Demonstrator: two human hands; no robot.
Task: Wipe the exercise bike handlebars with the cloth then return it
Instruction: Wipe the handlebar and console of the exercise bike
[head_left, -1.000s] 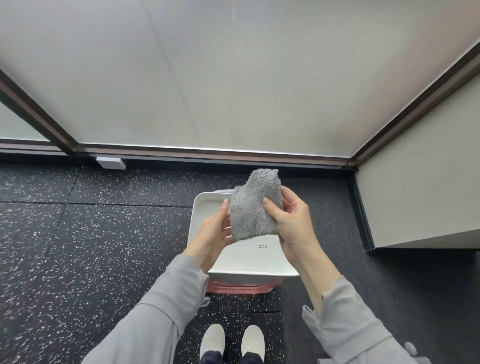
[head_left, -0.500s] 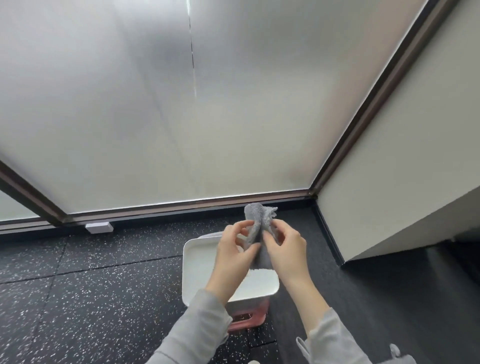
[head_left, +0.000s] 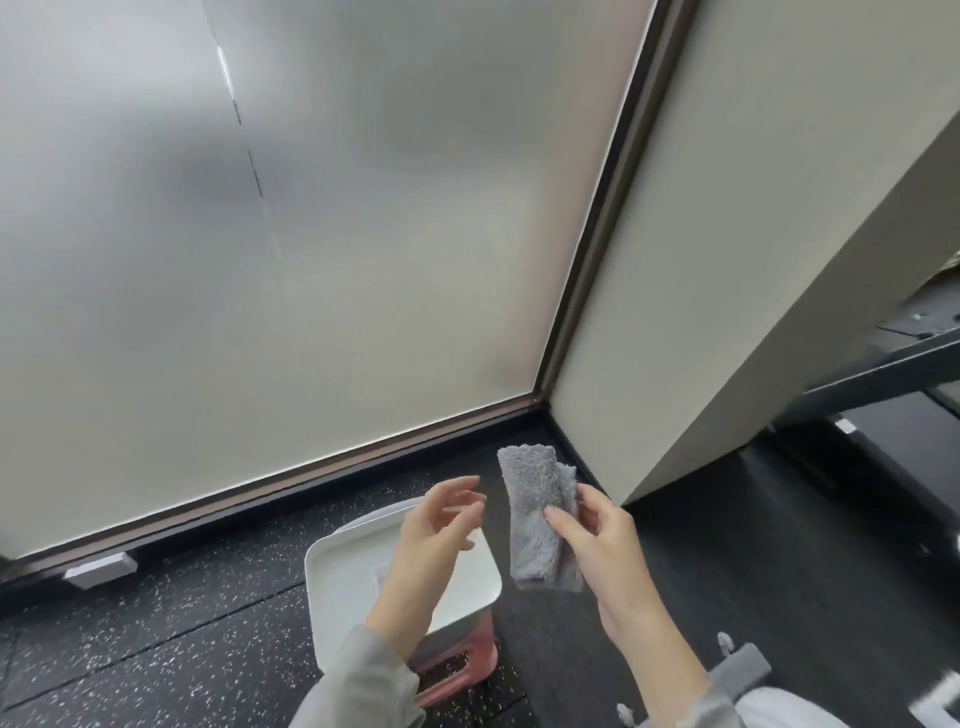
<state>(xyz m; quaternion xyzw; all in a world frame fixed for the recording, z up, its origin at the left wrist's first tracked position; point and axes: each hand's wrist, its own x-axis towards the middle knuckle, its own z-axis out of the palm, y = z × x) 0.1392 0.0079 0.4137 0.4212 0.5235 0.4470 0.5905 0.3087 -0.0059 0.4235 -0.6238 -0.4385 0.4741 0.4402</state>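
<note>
A folded grey fluffy cloth (head_left: 537, 514) hangs upright in front of me, pinched along its right edge by my right hand (head_left: 597, 540). My left hand (head_left: 436, 525) floats just left of the cloth with fingers spread and nothing in it. Below both hands a white lid (head_left: 343, 577) covers a pink box (head_left: 457, 660) on the floor. No exercise bike handlebars show clearly; only dark metal bars (head_left: 883, 374) appear at the right edge.
A frosted glass wall (head_left: 311, 234) with a dark frame fills the view ahead. A beige wall corner (head_left: 727, 312) juts out on the right. The floor is black speckled rubber (head_left: 156, 623), with a small white block (head_left: 98, 569) by the glass base.
My left hand has let go of the cloth and opened; the right hand alone holds it now. The view has swung up and to the right, showing more of the beige wall.
</note>
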